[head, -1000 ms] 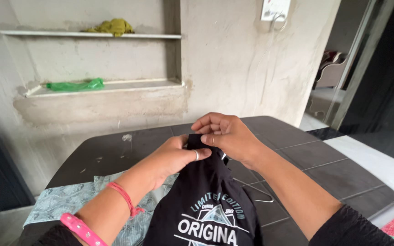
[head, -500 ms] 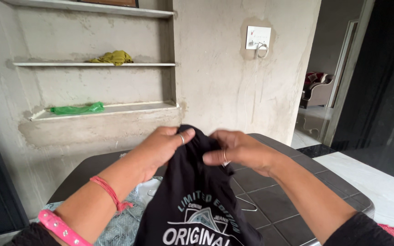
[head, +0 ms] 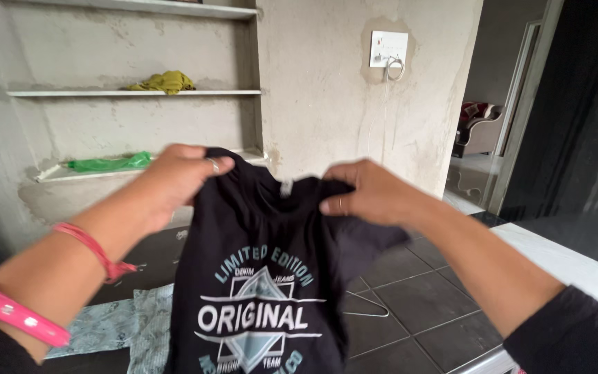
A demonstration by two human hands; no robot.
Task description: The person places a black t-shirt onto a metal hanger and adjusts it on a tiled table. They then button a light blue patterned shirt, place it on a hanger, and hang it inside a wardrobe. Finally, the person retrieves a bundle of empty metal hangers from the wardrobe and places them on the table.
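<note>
Black cotton T-shirt [head: 264, 277] with pale printed lettering and a diamond emblem hangs in front of me above the dark counter [head: 417, 305], my left hand [head: 167, 183] and right hand [head: 365, 194] each pinching a shoulder between closed fingers.

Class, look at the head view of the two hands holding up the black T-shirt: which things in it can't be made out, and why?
- T-shirt: hem cut off by the bottom edge.
- Hanger: partly hidden behind the shirt.
- Patterned cloth: partly covered by the shirt and the left arm.
- Left hand and right hand: fingertips buried in the fabric.
- Yellow thing on the shelf: too small to identify.
</note>
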